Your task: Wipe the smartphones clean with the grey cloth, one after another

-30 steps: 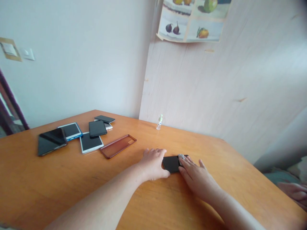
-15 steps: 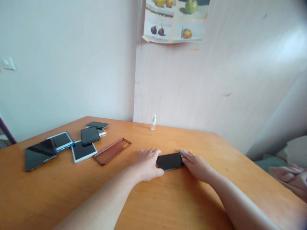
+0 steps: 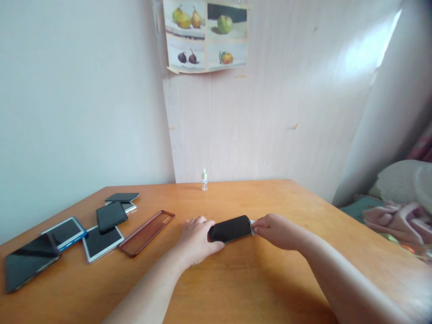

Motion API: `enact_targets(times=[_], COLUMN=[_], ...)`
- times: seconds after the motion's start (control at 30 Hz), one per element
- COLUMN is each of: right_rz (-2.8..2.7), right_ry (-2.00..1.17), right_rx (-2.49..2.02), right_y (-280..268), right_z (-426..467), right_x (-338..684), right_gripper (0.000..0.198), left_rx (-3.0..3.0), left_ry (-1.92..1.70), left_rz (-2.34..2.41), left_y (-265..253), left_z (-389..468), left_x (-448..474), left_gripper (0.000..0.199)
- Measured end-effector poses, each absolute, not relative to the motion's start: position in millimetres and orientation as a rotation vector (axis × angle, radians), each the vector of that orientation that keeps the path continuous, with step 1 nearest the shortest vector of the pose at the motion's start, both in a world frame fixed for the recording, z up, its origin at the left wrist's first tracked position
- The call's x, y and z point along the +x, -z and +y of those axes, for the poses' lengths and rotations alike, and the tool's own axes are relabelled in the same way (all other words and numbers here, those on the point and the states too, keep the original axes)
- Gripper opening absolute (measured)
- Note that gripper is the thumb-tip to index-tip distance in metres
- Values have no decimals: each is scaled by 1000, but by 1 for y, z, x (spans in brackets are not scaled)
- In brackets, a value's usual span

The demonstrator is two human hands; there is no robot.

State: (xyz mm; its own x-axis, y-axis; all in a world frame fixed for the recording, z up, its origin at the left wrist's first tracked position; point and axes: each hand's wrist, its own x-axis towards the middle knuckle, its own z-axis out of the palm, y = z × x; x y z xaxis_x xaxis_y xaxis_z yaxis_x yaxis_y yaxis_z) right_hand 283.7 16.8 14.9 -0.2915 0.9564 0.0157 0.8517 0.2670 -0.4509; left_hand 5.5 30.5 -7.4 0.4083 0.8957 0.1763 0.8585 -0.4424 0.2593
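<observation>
A black smartphone [image 3: 230,229] lies screen up on the wooden table. My left hand [image 3: 199,238] grips its left end, with the thumb along the near edge and the fingers at the far corner. At the phone's right end, my right hand [image 3: 274,229] pinches a small whitish-grey piece of cloth or wipe [image 3: 252,227] against the edge. Most of that piece is hidden under the fingers. Left of my left hand rests an empty reddish see-through phone case [image 3: 147,232].
Several devices are spread on the left: a dark tablet [image 3: 32,261], a blue-edged tablet [image 3: 65,232], a white tablet [image 3: 103,243] and a black phone [image 3: 111,216] overlapping it. A small clear bottle [image 3: 204,181] stands near the wall. Crumpled fabric [image 3: 398,220] lies beyond the right edge.
My right hand has moved from the top of the phone's right end to its right edge, fingers now curled in. The view has turned right.
</observation>
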Motion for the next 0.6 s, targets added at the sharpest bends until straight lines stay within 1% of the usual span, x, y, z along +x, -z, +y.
enact_targets(times=[0.07,0.3,0.6], right_rz=[-2257,-2240,-2351], right_ry=[-517,-336,-256], right_rx=[-1687,-1679,-1754], right_y=[-17,-8,-23], right_z=[16,28,8], right_x=[285,268,272], right_gripper=[25,32,22], left_rx=[2511,2469,2475], left_ry=[-440,-459,-421], left_rz=[1566,1542,1539], left_y=[6,4,0], left_z=[31,30,28], left_x=[5,6,7], left_gripper=[52,54,47])
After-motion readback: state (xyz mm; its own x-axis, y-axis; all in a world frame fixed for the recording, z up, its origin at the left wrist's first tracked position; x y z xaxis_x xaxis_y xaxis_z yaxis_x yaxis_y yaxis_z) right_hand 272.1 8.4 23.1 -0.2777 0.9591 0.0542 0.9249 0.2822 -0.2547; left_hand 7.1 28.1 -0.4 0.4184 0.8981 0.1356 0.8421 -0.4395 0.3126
